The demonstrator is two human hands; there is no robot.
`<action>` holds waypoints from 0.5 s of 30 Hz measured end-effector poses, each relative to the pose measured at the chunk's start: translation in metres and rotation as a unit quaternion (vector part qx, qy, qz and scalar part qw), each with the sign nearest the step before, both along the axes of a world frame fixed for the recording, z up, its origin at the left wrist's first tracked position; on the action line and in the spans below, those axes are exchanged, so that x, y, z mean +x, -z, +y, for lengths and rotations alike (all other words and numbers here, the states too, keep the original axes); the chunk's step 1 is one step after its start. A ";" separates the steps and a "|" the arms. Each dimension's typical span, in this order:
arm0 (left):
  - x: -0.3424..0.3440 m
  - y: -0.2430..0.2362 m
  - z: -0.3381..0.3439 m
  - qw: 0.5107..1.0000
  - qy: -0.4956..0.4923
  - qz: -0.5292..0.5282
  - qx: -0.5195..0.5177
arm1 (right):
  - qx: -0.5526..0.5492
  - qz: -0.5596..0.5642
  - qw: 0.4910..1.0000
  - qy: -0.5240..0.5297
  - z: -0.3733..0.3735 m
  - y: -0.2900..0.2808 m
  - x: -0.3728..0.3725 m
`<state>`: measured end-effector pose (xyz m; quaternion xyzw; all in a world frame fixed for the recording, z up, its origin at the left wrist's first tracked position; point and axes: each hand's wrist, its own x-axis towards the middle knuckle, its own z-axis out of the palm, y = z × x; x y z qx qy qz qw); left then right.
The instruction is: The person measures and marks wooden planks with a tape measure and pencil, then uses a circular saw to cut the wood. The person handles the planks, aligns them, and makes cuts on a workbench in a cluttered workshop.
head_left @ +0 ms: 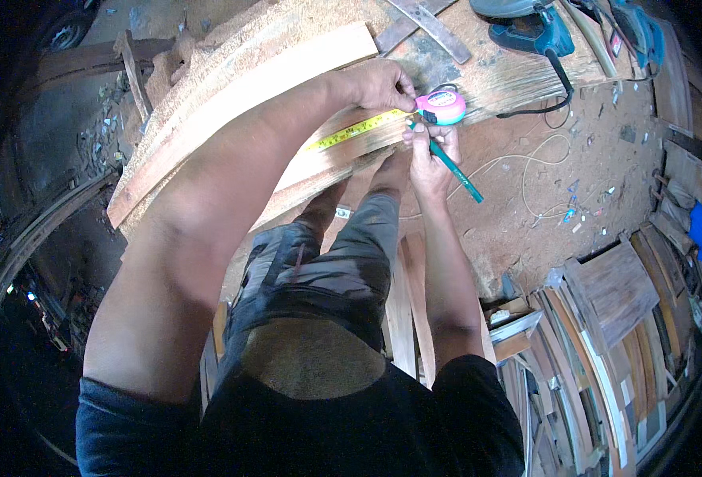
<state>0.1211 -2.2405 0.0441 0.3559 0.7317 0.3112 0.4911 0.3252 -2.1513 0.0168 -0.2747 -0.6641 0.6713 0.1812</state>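
Note:
A yellow tape blade point(356, 130) runs out along a pale wooden board point(307, 163) on the workbench. Its pink and teal tape measure case point(444, 108) rests at the board's right end. My left hand point(383, 86) is closed, with fingertips pinching the tape measure where the blade meets the case. Just below, my right hand point(433, 155) grips a green pencil point(461, 176). The pencil slants down to the right, with its upper end by the board's end near the blade; whether it touches the wood cannot be made out.
Another long board point(240, 99) lies beyond on the sawdust-covered bench. Crossed flat pieces point(434, 32) and a teal power tool point(522, 30) with a black cord are at the back. A pale cord point(526, 155) loops over the dirt floor. Stacked boards point(597, 350) fill the lower right.

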 end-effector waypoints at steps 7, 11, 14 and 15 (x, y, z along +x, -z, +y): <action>0.000 0.007 -0.002 1.000 0.000 0.006 0.002 | 0.041 -0.007 0.999 -0.010 -0.004 -0.006 0.000; 0.000 0.007 0.001 1.000 -0.002 0.012 -0.004 | 0.056 0.005 0.998 -0.021 -0.003 -0.009 -0.004; 0.000 0.010 -0.002 1.000 -0.003 0.019 0.012 | 0.046 -0.008 0.998 -0.031 -0.001 -0.008 -0.006; -0.001 0.011 -0.002 1.000 -0.004 0.017 0.010 | 0.039 -0.013 0.999 -0.033 0.000 -0.009 -0.007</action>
